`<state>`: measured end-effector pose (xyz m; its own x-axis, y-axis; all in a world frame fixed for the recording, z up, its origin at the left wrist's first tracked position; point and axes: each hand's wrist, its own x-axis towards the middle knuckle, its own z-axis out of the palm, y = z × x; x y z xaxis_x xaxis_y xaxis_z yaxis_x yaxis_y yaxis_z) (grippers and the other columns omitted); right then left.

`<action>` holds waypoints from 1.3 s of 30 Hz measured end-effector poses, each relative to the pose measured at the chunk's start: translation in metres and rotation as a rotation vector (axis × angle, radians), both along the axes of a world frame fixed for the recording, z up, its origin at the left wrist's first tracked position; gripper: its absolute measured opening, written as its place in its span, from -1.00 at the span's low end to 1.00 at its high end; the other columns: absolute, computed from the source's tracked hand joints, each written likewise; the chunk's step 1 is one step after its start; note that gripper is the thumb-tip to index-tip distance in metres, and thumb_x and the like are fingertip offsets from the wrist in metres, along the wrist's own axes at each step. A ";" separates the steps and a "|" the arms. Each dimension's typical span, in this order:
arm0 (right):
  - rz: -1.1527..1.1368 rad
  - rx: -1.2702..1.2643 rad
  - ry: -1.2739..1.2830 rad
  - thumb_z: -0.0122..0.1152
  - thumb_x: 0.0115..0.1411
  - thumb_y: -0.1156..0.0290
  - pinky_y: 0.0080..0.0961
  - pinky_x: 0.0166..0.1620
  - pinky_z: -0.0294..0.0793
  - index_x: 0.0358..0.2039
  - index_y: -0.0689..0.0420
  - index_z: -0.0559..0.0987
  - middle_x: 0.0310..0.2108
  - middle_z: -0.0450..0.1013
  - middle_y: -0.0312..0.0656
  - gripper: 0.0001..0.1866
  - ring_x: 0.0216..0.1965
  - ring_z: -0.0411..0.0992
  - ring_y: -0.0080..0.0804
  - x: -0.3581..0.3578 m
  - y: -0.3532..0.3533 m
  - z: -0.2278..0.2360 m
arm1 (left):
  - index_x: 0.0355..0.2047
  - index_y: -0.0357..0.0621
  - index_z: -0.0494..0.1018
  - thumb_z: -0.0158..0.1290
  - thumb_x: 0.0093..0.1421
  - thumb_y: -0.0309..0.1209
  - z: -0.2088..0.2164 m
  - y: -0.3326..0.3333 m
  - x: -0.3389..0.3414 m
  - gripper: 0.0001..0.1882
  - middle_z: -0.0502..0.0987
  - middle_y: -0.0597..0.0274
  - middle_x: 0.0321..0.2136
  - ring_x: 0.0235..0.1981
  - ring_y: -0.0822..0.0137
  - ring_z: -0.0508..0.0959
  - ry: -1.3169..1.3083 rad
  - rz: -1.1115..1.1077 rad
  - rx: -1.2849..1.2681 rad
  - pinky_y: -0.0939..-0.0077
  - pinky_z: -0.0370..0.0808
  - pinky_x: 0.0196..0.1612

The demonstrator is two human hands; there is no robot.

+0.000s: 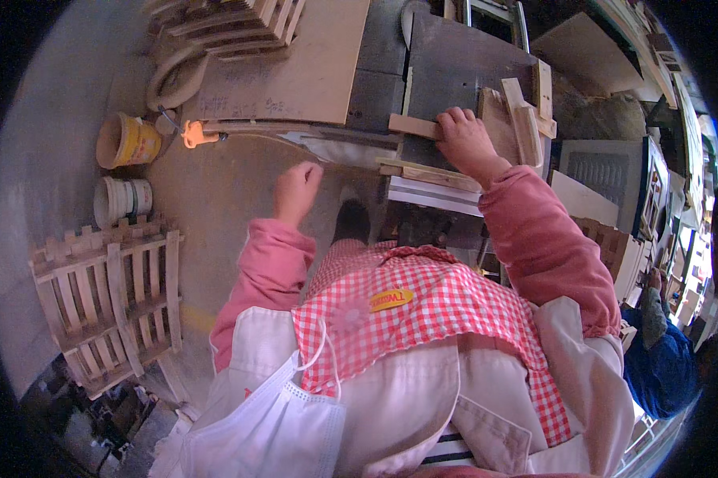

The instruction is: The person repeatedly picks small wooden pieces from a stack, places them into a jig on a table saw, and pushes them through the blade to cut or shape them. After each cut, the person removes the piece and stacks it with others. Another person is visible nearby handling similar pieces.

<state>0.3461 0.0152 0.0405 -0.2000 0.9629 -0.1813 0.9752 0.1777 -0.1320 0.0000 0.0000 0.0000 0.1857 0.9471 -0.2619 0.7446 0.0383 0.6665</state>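
Observation:
My right hand (pixel 464 142) grips a short flat wooden strip (pixel 413 126) over the dark worktop of a bench (pixel 439 76). Its fingers wrap over the strip's right end. My left hand (pixel 298 191) is raised over the floor, left of the bench, fingers curled into a loose fist. Nothing shows in it, though its palm is hidden. Between me and the worktop, a pale wooden rail (pixel 431 175) lies along the bench's near edge. Just right of my right hand, several loose wood pieces (pixel 522 127) lie on the bench.
At the left stand a yellow bucket (pixel 120 141), a white bucket (pixel 121 201) and a slatted wooden rack (pixel 108 295). An orange object (pixel 196 134) sits by a large board (pixel 295 76). Stacked panels (pixel 602 171) stand at right, near another person in blue (pixel 663 358).

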 end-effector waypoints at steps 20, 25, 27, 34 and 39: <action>0.063 -0.190 0.175 0.11 0.01 0.40 -0.16 -0.02 0.41 -0.25 0.20 0.49 -0.22 0.45 0.03 -0.74 -0.11 0.41 0.07 0.005 0.027 0.003 | -0.29 -0.22 0.55 0.01 0.17 -0.25 -0.004 -0.027 0.008 -0.71 0.57 -0.04 -0.34 -0.30 -0.01 0.56 -0.082 0.035 -0.010 0.23 0.46 -0.23; 0.156 -0.109 0.074 0.13 0.03 0.37 -0.17 -0.01 0.41 -0.24 0.19 0.49 -0.21 0.45 0.01 -0.73 -0.10 0.41 0.03 0.003 0.019 -0.005 | -0.29 -0.21 0.55 0.01 0.16 -0.25 -0.003 -0.030 0.007 -0.72 0.58 -0.03 -0.34 -0.29 -0.01 0.56 -0.102 0.041 -0.013 0.23 0.46 -0.22; 0.173 -0.221 0.065 0.15 0.04 0.35 -0.18 -0.01 0.42 -0.21 0.18 0.49 -0.20 0.44 0.01 -0.71 -0.10 0.41 0.03 0.000 0.014 -0.006 | -0.29 -0.20 0.55 0.01 0.16 -0.26 -0.003 -0.030 0.007 -0.72 0.58 -0.03 -0.34 -0.29 -0.01 0.56 -0.114 0.052 -0.027 0.23 0.46 -0.22; 0.125 -0.206 0.097 0.12 0.06 0.38 -0.17 -0.02 0.43 -0.18 0.17 0.49 -0.19 0.44 0.03 -0.71 -0.09 0.42 0.04 0.002 0.022 0.014 | -0.22 -0.21 0.55 0.04 0.18 -0.25 -0.004 -0.032 0.007 -0.71 0.60 0.04 -0.31 -0.29 0.13 0.59 -0.074 0.014 -0.046 0.36 0.48 -0.20; 0.135 -0.065 0.072 0.10 0.05 0.41 -0.14 -0.05 0.47 -0.25 0.20 0.49 -0.22 0.46 0.05 -0.76 -0.10 0.43 0.03 0.005 0.033 0.007 | -0.21 -0.21 0.55 0.04 0.18 -0.25 -0.002 -0.031 0.006 -0.70 0.60 0.03 -0.32 -0.30 0.14 0.60 -0.064 0.025 -0.086 0.35 0.48 -0.21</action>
<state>0.3507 0.0480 0.0478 -0.3417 0.9130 -0.2228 0.9306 0.2956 -0.2160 0.0062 -0.0313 -0.0018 0.1812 0.9260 -0.3312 0.6989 0.1157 0.7058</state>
